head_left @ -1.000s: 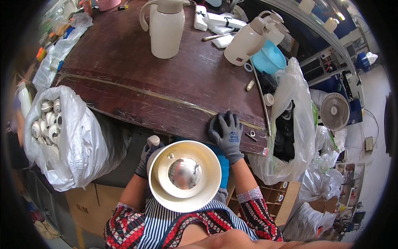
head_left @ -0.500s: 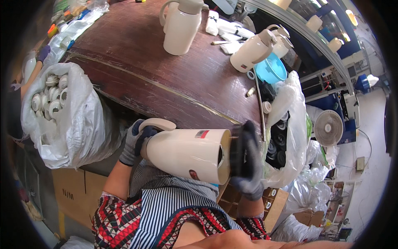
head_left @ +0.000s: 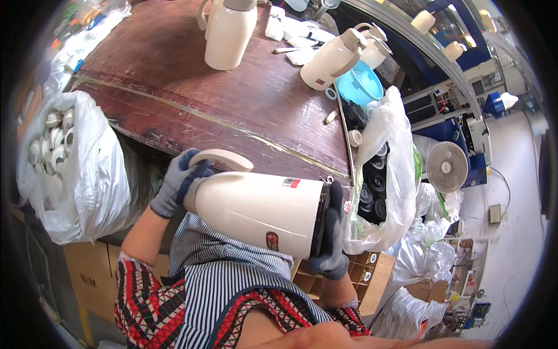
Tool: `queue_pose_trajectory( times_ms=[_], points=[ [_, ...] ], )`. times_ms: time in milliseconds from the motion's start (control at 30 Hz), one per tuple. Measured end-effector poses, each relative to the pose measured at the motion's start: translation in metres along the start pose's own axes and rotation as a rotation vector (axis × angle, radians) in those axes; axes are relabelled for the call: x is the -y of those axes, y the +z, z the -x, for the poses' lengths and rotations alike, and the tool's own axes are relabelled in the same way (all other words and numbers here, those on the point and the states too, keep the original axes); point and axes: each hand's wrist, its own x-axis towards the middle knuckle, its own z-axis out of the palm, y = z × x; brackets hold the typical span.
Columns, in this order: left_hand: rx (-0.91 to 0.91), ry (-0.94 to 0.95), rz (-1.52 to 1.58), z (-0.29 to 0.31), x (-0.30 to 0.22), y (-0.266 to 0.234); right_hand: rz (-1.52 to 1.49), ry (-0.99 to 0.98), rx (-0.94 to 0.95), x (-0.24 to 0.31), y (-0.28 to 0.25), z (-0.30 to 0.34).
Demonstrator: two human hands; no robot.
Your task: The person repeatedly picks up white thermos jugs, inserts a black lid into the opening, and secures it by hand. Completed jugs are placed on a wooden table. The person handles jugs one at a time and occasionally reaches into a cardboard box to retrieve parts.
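A cream thermos jug [head_left: 261, 212] lies on its side above my lap, its handle [head_left: 224, 158] upward and its bottom end to the right. My left hand [head_left: 179, 180], in a grey and navy work glove, is closed round the neck end beside the handle. At the other end my right hand [head_left: 332, 235], gloved alike, holds a black round base cap [head_left: 319, 224] against the jug's bottom. The glove hides most of that cap, so whether it is fully seated cannot be seen. A small ring tab shows at the cap's upper edge.
The brown table [head_left: 174, 75] bears standing cream jugs [head_left: 231, 38] and a light-blue basin [head_left: 360, 83]. To the left stands a white bag [head_left: 93, 174] of pale round parts; to the right, a clear bag [head_left: 386, 215] of black caps. A divided carton [head_left: 372, 279] sits low right.
The black base cap, held off the jug's open bottom before, now sits against it under my right hand. The view has shifted slightly.
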Motion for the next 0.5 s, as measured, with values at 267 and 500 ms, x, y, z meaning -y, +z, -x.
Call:
queue_pose_trajectory(
  times_ms=[267,500],
  points=[
    [-0.032,1.016,-0.792,0.031,-0.082,0.014,-0.846,0.846,-0.208,-0.031,-0.008,0.005],
    [-0.047,0.657,-0.551,0.03,-0.067,0.026,-0.5,0.399,-0.255,-0.037,0.008,-0.008]
  ],
)
